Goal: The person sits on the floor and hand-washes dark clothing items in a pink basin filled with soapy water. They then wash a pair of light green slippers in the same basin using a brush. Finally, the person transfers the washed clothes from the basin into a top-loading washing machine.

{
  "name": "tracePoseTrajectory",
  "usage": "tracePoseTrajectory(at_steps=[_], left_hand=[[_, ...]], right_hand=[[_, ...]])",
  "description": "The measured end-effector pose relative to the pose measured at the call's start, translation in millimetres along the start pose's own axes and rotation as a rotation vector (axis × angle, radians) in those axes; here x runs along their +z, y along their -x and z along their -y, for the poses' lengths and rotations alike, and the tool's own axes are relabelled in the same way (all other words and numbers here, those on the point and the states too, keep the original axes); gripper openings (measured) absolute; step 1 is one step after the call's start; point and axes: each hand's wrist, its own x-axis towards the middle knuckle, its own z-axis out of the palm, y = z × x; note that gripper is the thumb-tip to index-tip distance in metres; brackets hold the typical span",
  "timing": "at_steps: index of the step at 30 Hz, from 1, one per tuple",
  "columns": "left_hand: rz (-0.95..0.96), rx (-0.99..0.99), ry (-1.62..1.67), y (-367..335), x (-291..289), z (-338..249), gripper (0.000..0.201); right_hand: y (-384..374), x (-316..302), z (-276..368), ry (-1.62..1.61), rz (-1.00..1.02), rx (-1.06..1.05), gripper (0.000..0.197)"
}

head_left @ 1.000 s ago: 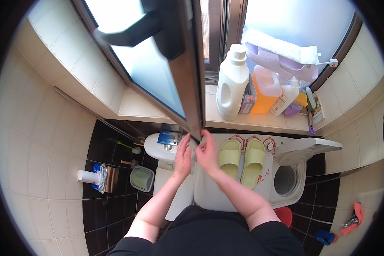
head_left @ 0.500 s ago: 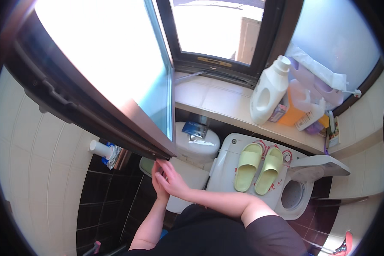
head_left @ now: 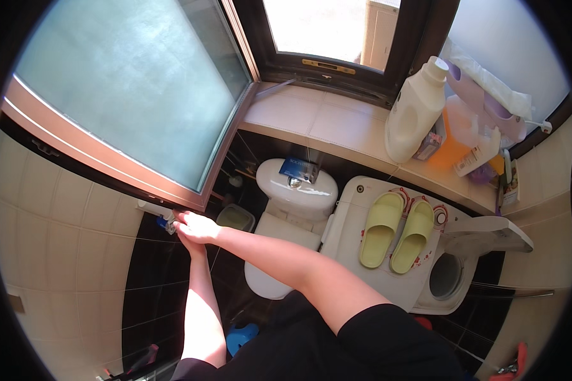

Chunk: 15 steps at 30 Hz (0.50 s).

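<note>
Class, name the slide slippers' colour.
The slide slippers are light yellowish green, best seen in the head view.

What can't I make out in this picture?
- Head view, left hand: fingers mostly hidden by the right hand.
- Head view, white cylinder: partly hidden by the window frame.
- Head view, blue object: partly hidden by the black shirt.
- Head view, glass pane: too cloudy to see clearly through.

The window pane [head_left: 140, 82] is made of frosted glass, and its sash frame [head_left: 108, 155] is finished in smooth, metal-looking brown (bright streaks are reflected along it). Glossy ceramic is seen on the toilet [head_left: 289, 225], glazed tile on the windowsill [head_left: 299, 117], smooth plastic on the washing machine [head_left: 353, 219], and matt, rubbery foam on the slippers [head_left: 383, 225].
</note>
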Motion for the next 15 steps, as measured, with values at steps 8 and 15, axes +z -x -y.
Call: tracePoseTrajectory(at_steps=[8, 15], left_hand=[[-0.016, 0.023, 0.304, -40, -20, -28, 0.063], [0.080, -0.259, 0.434, 54, 42, -12, 0.042]], right_hand=[[76, -25, -17, -0.296, -0.149, -0.037, 0.040], [204, -95, -68, -0.399, -0.450, 0.191, 0.029]])
